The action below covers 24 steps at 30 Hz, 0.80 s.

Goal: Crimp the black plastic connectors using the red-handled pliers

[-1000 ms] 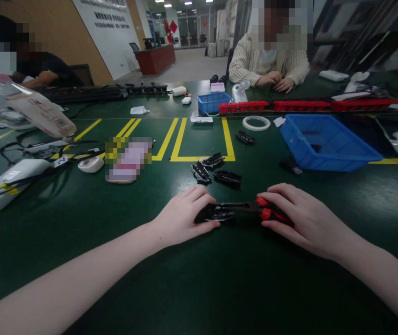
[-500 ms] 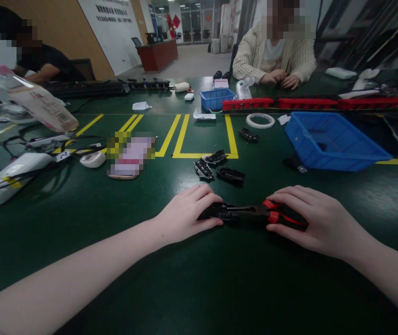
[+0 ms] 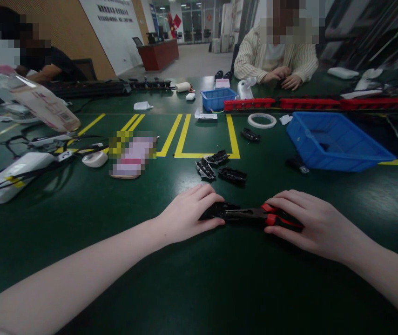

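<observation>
My left hand (image 3: pixel 194 211) is closed around a small black plastic part (image 3: pixel 216 211), pinched between thumb and fingers just above the table. My right hand (image 3: pixel 301 218) grips the red and black handles of long-nose pliers (image 3: pixel 251 213). The pliers point left, and their jaws reach the black part beside my left fingertips. Whether the jaws are clamped on it I cannot tell. Beyond my hands lie several similar parts: a black one (image 3: pixel 232 175), a black and silver one (image 3: pixel 205 168), another behind it (image 3: pixel 217 157), and one farther off (image 3: pixel 251 135).
A large blue bin (image 3: pixel 338 149) stands tilted at the right, near a roll of white tape (image 3: pixel 261 121). Left of centre lies a phone (image 3: pixel 134 156); cables (image 3: pixel 38 170) and a white device (image 3: pixel 27 170) are farther left. A person (image 3: pixel 277 60) sits opposite, another at far left.
The pliers have shifted slightly left with my right hand, and their jaws now overlap the black part more. The handles look a little closer together. My left hand has stayed nearly in place.
</observation>
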Available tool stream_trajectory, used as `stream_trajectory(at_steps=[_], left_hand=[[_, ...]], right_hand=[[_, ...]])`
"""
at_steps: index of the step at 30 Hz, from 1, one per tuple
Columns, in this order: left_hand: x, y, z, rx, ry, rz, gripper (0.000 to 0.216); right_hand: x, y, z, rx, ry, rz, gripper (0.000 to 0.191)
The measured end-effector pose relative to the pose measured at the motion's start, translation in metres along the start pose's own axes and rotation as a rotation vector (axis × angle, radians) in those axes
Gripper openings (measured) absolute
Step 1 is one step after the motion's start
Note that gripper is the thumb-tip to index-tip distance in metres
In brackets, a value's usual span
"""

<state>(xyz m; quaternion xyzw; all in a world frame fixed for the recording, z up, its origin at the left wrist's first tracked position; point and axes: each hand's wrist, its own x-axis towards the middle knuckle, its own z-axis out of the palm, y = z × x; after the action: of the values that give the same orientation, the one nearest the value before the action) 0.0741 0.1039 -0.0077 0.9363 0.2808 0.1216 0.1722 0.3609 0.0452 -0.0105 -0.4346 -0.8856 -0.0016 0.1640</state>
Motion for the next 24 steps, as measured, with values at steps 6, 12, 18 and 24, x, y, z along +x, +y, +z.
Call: stream_trajectory(at_steps=[6,12,18,24], left_hand=[[0.000,0.002,0.002,0.051,-0.006,-0.021,0.039],[0.002,0.007,0.000,0.030,-0.030,-0.097,0.031],[0.004,0.007,0.000,0.036,-0.070,-0.099,0.041],[0.007,0.008,-0.001,0.096,-0.113,-0.068,0.048]], right_hand=[[0.005,-0.005,-0.001,0.037,-0.017,0.051,0.040],[0.005,-0.008,-0.003,0.058,-0.026,0.077,0.040],[0.006,-0.012,-0.001,0.003,-0.011,0.021,0.040],[0.008,-0.013,0.000,0.003,-0.036,0.015,0.038]])
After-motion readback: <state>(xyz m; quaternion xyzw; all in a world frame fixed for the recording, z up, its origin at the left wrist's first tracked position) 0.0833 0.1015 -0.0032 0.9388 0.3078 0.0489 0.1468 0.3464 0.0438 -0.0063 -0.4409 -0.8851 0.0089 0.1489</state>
